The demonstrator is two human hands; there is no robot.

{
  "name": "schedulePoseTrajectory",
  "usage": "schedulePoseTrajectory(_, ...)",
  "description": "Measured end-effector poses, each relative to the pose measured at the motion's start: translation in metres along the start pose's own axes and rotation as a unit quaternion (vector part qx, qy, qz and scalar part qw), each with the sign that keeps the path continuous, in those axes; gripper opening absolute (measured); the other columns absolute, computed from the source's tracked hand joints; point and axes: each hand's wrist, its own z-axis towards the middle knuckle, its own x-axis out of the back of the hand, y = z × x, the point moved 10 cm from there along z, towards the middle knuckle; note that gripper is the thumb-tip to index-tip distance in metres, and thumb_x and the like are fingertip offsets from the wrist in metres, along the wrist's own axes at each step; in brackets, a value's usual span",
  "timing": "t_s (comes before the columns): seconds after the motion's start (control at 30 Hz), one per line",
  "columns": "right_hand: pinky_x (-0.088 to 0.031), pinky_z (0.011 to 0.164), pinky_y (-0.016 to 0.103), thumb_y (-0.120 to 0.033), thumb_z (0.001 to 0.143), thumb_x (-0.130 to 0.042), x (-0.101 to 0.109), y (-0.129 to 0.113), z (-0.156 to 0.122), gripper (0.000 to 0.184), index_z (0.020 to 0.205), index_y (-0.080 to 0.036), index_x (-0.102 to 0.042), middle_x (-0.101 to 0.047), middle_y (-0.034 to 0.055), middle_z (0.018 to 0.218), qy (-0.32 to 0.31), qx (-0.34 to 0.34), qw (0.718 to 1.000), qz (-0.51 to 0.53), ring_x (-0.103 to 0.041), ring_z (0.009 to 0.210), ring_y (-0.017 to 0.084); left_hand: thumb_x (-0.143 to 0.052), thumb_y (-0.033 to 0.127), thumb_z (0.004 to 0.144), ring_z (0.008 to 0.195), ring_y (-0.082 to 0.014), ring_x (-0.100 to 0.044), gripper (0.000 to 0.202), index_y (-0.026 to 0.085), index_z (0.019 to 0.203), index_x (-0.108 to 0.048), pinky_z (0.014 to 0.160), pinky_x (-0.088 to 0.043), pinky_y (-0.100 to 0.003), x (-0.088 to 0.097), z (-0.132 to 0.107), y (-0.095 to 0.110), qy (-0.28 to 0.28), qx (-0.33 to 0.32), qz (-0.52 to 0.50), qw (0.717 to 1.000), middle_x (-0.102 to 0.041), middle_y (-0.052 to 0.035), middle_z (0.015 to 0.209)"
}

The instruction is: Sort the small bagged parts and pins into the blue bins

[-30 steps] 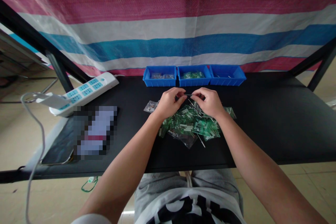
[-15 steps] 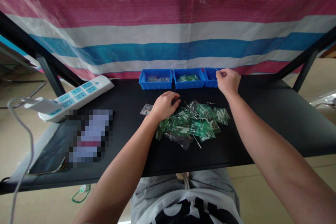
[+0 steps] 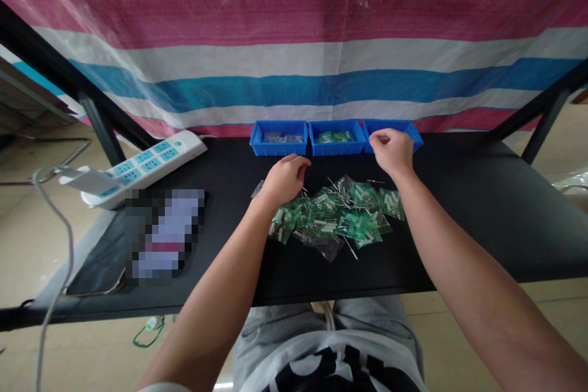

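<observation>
At the left of the frame a pale cable [image 3: 70, 251] loops down from a white plug [image 3: 87, 180] seated in a white power strip [image 3: 147, 165], which slants across the black table [image 3: 482, 208]. Below the strip lies a dark slab [image 3: 96, 266], and just beside it something like a phone [image 3: 168, 233], mostly hidden by blocky blurring. Near the centre, the left hand [image 3: 285, 180] hangs over the left edge of the heap of green packets [image 3: 326, 214], its fingers curled; whether the fingertips meet or grip anything I cannot tell. Beyond it stands the left blue bin [image 3: 278, 149], with small clear packets [image 3: 282, 137] inside. The heap spreads over the middle of the table, with slim metal pieces and pale strips among the green plastic, a clear bag [image 3: 328, 249] at its lower edge and a thin rod [image 3: 351, 248] sticking out toward the person. Above the heap, the middle blue bin [image 3: 337, 147] holds more green packets. Right of centre, the right hand [image 3: 392, 150] is at the front of the right blue bin [image 3: 417, 142], covering much of it; its fingers bend toward the thumb, but I cannot tell whether they pinch anything. Another slim rod [image 3: 375, 181] lies below that hand, just above the heap.
</observation>
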Motion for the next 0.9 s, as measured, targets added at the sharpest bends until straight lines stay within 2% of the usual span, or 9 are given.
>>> schedulePoseTrajectory(0.1, -0.051, 0.068, 0.032, -0.028, 0.080, -0.060, -0.018, -0.026, -0.020, 0.018, 0.078, -0.016, -0.072, -0.072, 0.0066, 0.072, -0.059, 0.047, 0.994, 0.078, -0.067, 0.068, 0.021, -0.048, 0.011, 0.083, 0.085, -0.0203, -0.066, 0.029, 0.016, 0.100, -0.070, 0.080, -0.054, -0.033, 0.007, 0.000, -0.011, -0.003, 0.019, 0.006, 1.000, -0.069, -0.0090, 0.098)
schedulePoseTrajectory(0.2, -0.051, 0.065, 0.030, -0.031, 0.081, -0.059, -0.033, -0.045, -0.039, 0.019, 0.080, -0.017, -0.072, -0.073, 0.0054, 0.074, -0.119, 0.083, 0.982, 0.122, -0.066, 0.066, 0.019, -0.052, 0.009, 0.077, 0.088, -0.0206, -0.066, 0.028, 0.017, 0.096, -0.072, 0.086, -0.054, -0.034, 0.002, 0.000, -0.015, -0.044, 0.011, 0.011, 0.999, -0.070, -0.0076, 0.097)
schedulePoseTrajectory(0.33, -0.051, 0.065, 0.030, -0.028, 0.082, -0.058, -0.041, -0.056, -0.059, 0.018, 0.078, -0.018, -0.071, -0.072, 0.0055, 0.075, -0.157, 0.119, 0.972, 0.129, -0.064, 0.064, 0.018, -0.053, 0.009, 0.074, 0.089, -0.0206, -0.067, 0.029, 0.019, 0.091, -0.073, 0.087, -0.054, -0.033, -0.009, -0.003, -0.020, -0.107, 0.009, 0.034, 0.994, -0.071, -0.0060, 0.095)
schedulePoseTrajectory(0.43, -0.050, 0.064, 0.029, -0.025, 0.082, -0.058, -0.045, -0.062, -0.068, 0.015, 0.078, -0.018, -0.071, -0.071, 0.0050, 0.075, -0.184, 0.142, 0.965, 0.119, -0.063, 0.064, 0.017, -0.052, 0.010, 0.072, 0.089, -0.0200, -0.067, 0.031, 0.021, 0.091, -0.074, 0.088, -0.054, -0.033, -0.014, -0.005, -0.023, -0.134, 0.004, 0.044, 0.990, -0.071, -0.0048, 0.095)
schedulePoseTrajectory(0.63, -0.049, 0.063, 0.029, -0.022, 0.081, -0.058, -0.044, -0.066, -0.070, 0.014, 0.078, -0.018, -0.071, -0.071, 0.0051, 0.074, -0.190, 0.139, 0.964, 0.121, -0.063, 0.064, 0.018, -0.055, 0.015, 0.074, 0.093, -0.0210, -0.065, 0.025, 0.021, 0.088, -0.074, 0.091, -0.052, -0.034, -0.026, -0.007, -0.024, -0.173, 0.002, 0.037, 0.984, -0.069, -0.0058, 0.097)
schedulePoseTrajectory(0.9, -0.048, 0.064, 0.030, -0.022, 0.081, -0.058, -0.045, -0.070, -0.072, 0.014, 0.078, -0.018, -0.071, -0.071, 0.0052, 0.074, -0.194, 0.145, 0.962, 0.124, -0.064, 0.065, 0.018, -0.053, 0.014, 0.079, 0.089, -0.0206, -0.062, 0.015, 0.018, 0.078, -0.068, 0.085, -0.051, -0.032, -0.030, -0.006, -0.021, -0.153, -0.009, 0.042, 0.987, -0.064, -0.0071, 0.089)
